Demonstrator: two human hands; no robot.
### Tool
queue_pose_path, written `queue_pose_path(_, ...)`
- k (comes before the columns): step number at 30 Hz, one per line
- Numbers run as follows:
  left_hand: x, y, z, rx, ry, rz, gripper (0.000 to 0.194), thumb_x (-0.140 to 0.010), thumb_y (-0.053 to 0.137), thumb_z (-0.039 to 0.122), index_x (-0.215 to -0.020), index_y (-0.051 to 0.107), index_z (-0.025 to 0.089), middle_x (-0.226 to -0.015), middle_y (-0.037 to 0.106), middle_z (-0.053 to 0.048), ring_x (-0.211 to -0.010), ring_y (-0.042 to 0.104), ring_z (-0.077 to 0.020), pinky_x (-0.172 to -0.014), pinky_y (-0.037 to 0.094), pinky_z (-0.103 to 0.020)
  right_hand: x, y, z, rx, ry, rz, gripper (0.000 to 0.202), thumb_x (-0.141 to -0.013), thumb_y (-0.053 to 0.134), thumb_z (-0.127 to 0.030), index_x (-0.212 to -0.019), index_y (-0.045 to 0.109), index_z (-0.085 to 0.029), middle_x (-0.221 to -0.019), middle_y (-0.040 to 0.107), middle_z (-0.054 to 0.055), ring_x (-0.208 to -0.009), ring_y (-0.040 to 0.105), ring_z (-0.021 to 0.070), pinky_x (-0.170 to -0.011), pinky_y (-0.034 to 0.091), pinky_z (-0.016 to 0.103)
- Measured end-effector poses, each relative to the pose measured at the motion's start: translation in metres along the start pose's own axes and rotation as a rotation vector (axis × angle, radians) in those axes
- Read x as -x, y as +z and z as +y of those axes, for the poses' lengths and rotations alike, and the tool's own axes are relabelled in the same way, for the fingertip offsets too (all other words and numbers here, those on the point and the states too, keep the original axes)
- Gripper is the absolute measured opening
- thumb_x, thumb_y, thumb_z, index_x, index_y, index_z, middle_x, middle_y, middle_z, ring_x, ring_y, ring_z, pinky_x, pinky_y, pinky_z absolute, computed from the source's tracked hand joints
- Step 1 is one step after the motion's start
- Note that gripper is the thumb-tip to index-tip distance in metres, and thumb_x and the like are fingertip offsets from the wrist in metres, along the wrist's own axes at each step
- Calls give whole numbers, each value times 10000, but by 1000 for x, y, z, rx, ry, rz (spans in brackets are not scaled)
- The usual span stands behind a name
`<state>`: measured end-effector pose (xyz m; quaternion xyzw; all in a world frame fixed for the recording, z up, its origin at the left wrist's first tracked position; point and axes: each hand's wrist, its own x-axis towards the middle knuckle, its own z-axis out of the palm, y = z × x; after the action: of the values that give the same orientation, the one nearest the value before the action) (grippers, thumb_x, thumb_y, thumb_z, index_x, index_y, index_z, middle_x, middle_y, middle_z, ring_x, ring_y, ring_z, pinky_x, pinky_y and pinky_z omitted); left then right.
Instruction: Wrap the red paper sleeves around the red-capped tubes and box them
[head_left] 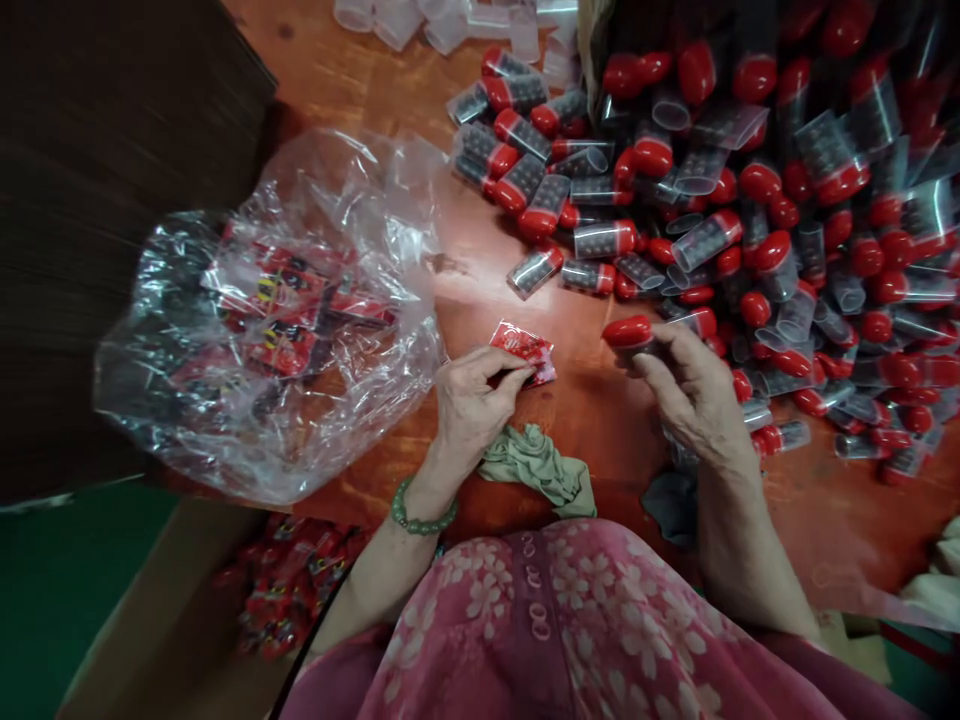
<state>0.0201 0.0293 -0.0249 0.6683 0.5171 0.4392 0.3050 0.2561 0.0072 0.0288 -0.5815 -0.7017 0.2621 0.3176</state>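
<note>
Between the thumb and fingers of my left hand [480, 392] is a small red printed packet [517, 343], held just above the table. My right hand [694, 385] is closed on a red-capped tube [628, 331], its red rounded end pointing left; the fingers hide most of its body. Beyond my right hand lies a large heap of similar clear tubes [705, 240] with red ends and dark dotted contents. A crumpled green cloth [536, 465] lies on the table close to my left wrist.
On the left a clear plastic bag [360, 215] holds several red packets [281, 340]. Below the table edge, a cardboard box [142, 610] contains more red packages [289, 580]. Empty translucent tubes [446, 25] lie at the back. A dark cloth [671, 505] sits beside my right forearm.
</note>
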Motion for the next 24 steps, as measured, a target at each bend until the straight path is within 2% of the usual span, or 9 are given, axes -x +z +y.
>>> queue_pose_path(3, 3, -4, 9, 73, -32, 3, 28, -777, 761, 175, -755, 753, 190, -736, 759, -8, -671, 693, -124, -662, 549, -247, -1, 8, -13, -66, -141, -100, 195, -973, 539, -237, -1156, 604, -215, -1010, 663, 58, -913, 615, 189, -843, 499, 350)
queue_pose_path(7, 6, -10, 19, 108, 29, -7, 48, -759, 789, 167, -781, 752, 188, -758, 767, -2, -677, 698, -110, -665, 564, -232, -5, 8, -21, -98, -238, -176, 181, -971, 540, -193, -1135, 615, -209, -1024, 685, 63, -958, 622, 191, -873, 495, 341)
queue_pose_path(11, 8, -16, 23, 103, 90, -24, 90, -733, 814, 152, -769, 732, 165, -734, 758, 0, -651, 684, -96, -637, 556, -212, -5, 4, -23, -59, -224, -295, 206, -991, 503, -198, -1163, 617, -196, -1016, 680, 74, -940, 636, 185, -854, 506, 323)
queue_pose_path(17, 13, -21, 24, 44, 207, -113, 74, -802, 768, 220, -794, 718, 166, -749, 750, -20, -672, 678, -110, -651, 558, -241, -2, -7, -23, 102, -131, -481, 250, -1010, 476, -275, -1188, 641, -213, -1014, 667, 77, -893, 654, 189, -815, 528, 323)
queue_pose_path(19, 14, -21, 25, 27, 232, -113, 74, -798, 768, 197, -790, 708, 156, -739, 740, -23, -668, 665, -109, -658, 554, -243, -2, -13, -24, 85, -129, -483, 253, -1004, 489, -280, -1192, 648, -217, -1036, 679, 79, -916, 658, 196, -822, 530, 328)
queue_pose_path(24, 15, -24, 26, 29, 254, -120, 96, -797, 772, 215, -796, 696, 157, -744, 732, -20, -671, 658, -109, -662, 550, -244, -4, -19, -28, -5, -166, -376, 245, -989, 523, -259, -1190, 660, -228, -1051, 705, 78, -980, 655, 214, -864, 525, 348)
